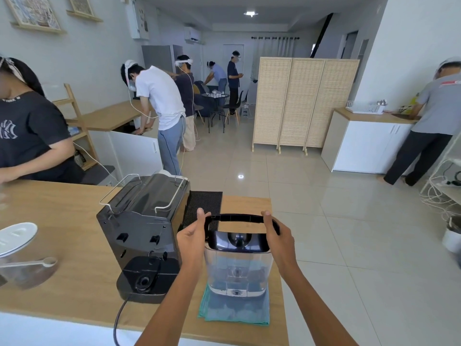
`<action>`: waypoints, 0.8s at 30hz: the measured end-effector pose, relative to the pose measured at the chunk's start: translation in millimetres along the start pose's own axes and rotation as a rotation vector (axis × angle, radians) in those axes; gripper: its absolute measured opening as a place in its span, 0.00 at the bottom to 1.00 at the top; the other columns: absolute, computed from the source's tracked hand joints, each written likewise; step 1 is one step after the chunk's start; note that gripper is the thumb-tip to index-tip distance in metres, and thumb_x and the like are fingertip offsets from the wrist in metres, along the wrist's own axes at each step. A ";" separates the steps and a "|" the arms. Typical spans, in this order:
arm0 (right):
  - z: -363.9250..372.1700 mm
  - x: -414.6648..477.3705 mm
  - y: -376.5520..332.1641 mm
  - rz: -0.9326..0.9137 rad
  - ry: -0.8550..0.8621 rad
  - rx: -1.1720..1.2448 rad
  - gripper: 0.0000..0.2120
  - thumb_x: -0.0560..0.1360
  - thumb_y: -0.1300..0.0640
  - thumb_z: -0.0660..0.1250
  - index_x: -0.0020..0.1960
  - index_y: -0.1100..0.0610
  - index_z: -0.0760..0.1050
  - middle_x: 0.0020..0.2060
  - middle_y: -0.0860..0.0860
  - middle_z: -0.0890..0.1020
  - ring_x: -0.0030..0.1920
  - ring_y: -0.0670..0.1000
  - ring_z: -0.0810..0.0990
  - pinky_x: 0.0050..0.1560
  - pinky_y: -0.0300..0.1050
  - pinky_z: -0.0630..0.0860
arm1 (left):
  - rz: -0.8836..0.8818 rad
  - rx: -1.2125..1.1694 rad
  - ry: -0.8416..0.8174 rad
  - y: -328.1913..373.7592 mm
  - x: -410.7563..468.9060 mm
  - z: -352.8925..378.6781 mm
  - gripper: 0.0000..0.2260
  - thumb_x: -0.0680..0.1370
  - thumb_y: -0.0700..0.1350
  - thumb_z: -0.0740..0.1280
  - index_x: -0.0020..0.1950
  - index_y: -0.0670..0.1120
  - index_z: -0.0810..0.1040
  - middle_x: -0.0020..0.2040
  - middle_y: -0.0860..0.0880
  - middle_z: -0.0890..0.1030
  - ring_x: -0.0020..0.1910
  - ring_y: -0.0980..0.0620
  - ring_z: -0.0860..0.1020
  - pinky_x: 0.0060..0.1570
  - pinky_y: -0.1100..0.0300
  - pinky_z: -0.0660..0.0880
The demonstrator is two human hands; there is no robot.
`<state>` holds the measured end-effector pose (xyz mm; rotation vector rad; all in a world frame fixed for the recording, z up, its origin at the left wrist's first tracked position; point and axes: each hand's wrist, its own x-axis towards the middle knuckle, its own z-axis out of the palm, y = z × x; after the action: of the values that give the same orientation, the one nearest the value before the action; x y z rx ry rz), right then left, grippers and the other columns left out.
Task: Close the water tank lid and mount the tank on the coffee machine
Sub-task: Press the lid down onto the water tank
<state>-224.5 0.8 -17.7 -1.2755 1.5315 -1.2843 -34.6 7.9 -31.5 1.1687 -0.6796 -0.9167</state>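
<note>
A clear water tank (237, 273) with a black top stands upright on a folded teal cloth (234, 308) near the counter's right end. Its black lid (240, 217) is raised and tilted, hinged at the far side. My left hand (193, 236) grips the lid's left end and my right hand (277, 233) grips its right end. The black coffee machine (144, 231) stands just left of the tank, its back facing me with the empty tank seat (147, 278) at its base.
A black rubber mat (203, 204) lies behind the tank. A jug with a white lid (16, 237) and a measuring spoon (30, 263) sit at the counter's left. The machine's power cord (118, 320) hangs over the near edge. Several people work around the room.
</note>
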 end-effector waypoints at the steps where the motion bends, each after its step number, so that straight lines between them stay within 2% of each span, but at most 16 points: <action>1: 0.4 -0.2 0.3 0.001 0.007 0.006 0.31 0.80 0.37 0.58 0.58 0.66 0.78 0.54 0.65 0.82 0.56 0.61 0.81 0.63 0.53 0.76 | -0.021 -0.029 0.008 1.2 0.8 2.8 0.17 0.77 0.54 0.71 0.53 0.42 0.87 0.31 0.51 0.85 0.38 0.59 0.83 0.67 0.54 0.74; 3: 0.1 0.5 1.7 0.015 -0.005 0.032 0.31 0.80 0.37 0.60 0.56 0.66 0.79 0.52 0.65 0.83 0.57 0.63 0.80 0.63 0.54 0.76 | -0.065 -0.075 0.022 3.8 1.6 5.7 0.12 0.76 0.50 0.74 0.51 0.42 0.88 0.46 0.47 0.89 0.53 0.52 0.85 0.68 0.51 0.74; 5: -0.3 1.2 3.3 0.039 -0.029 0.063 0.23 0.79 0.38 0.62 0.56 0.56 0.84 0.50 0.55 0.86 0.59 0.56 0.82 0.60 0.48 0.77 | -0.095 -0.047 -0.004 6.0 2.0 5.9 0.11 0.76 0.48 0.74 0.53 0.43 0.88 0.50 0.48 0.89 0.57 0.50 0.84 0.68 0.48 0.74; 7: -2.1 1.2 6.1 0.023 -0.066 0.097 0.20 0.79 0.40 0.63 0.66 0.47 0.80 0.63 0.47 0.83 0.68 0.50 0.77 0.67 0.43 0.71 | -0.097 0.039 -0.066 5.1 4.2 0.7 0.13 0.79 0.49 0.70 0.61 0.47 0.85 0.58 0.52 0.86 0.63 0.52 0.80 0.71 0.49 0.71; 9: -5.5 0.0 9.8 -0.007 -0.113 0.114 0.24 0.79 0.40 0.63 0.73 0.44 0.73 0.72 0.45 0.75 0.74 0.48 0.71 0.73 0.44 0.65 | -0.114 0.116 -0.168 0.3 8.6 -6.8 0.15 0.80 0.52 0.66 0.66 0.54 0.82 0.65 0.55 0.82 0.68 0.53 0.76 0.74 0.49 0.66; 11: -10.2 -2.5 13.8 -0.031 -0.170 0.101 0.31 0.76 0.36 0.61 0.77 0.41 0.66 0.76 0.44 0.69 0.76 0.47 0.66 0.74 0.43 0.61 | -0.159 0.185 -0.268 -2.0 10.9 -13.8 0.16 0.79 0.59 0.63 0.66 0.62 0.80 0.69 0.56 0.79 0.71 0.53 0.73 0.76 0.46 0.64; 13: -15.3 -4.4 18.3 -0.041 -0.225 0.072 0.35 0.72 0.34 0.59 0.78 0.38 0.61 0.78 0.43 0.65 0.78 0.47 0.64 0.72 0.42 0.60 | -0.161 0.233 -0.352 -6.9 11.7 -19.1 0.20 0.78 0.61 0.59 0.68 0.63 0.78 0.73 0.56 0.75 0.74 0.53 0.69 0.77 0.45 0.60; 15: -18.6 -5.5 24.1 -0.056 -0.258 0.026 0.36 0.72 0.34 0.60 0.79 0.37 0.58 0.79 0.44 0.64 0.78 0.49 0.63 0.71 0.43 0.62 | -0.095 0.291 -0.405 -9.2 7.2 -22.2 0.20 0.82 0.58 0.56 0.73 0.59 0.74 0.74 0.57 0.72 0.75 0.56 0.67 0.78 0.47 0.57; 18: -17.3 -7.1 39.2 -0.125 -0.293 -0.126 0.39 0.72 0.30 0.61 0.79 0.33 0.51 0.80 0.43 0.62 0.79 0.48 0.62 0.76 0.49 0.63 | 0.013 0.398 -0.480 -16.3 0.1 -29.0 0.20 0.85 0.47 0.59 0.77 0.59 0.68 0.75 0.61 0.68 0.72 0.63 0.65 0.77 0.52 0.57; 20: -14.6 -6.9 49.1 -0.167 -0.297 -0.181 0.40 0.72 0.29 0.62 0.79 0.31 0.48 0.80 0.41 0.62 0.78 0.45 0.63 0.76 0.51 0.65 | 0.052 0.453 -0.513 -21.3 -1.6 -31.7 0.24 0.83 0.49 0.63 0.78 0.62 0.63 0.78 0.62 0.64 0.75 0.63 0.60 0.75 0.54 0.56; 22: -13.6 -5.3 52.1 -0.188 -0.271 -0.197 0.40 0.74 0.32 0.63 0.80 0.34 0.49 0.79 0.39 0.62 0.76 0.42 0.64 0.75 0.46 0.66 | 0.100 0.500 -0.529 -23.3 -1.6 -32.1 0.27 0.81 0.56 0.65 0.79 0.64 0.60 0.78 0.63 0.62 0.76 0.63 0.58 0.74 0.55 0.57; 24: -13.3 -4.8 50.9 -0.210 -0.256 -0.204 0.38 0.75 0.35 0.63 0.80 0.36 0.52 0.77 0.34 0.61 0.74 0.35 0.62 0.71 0.34 0.64 | 0.137 0.546 -0.534 -24.6 -0.9 -32.7 0.29 0.79 0.62 0.64 0.79 0.66 0.59 0.78 0.64 0.62 0.77 0.63 0.58 0.74 0.53 0.59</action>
<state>-247.3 8.4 -64.8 -1.6992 1.3997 -1.0609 -13.4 20.9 -64.0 1.3348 -1.4946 -0.9619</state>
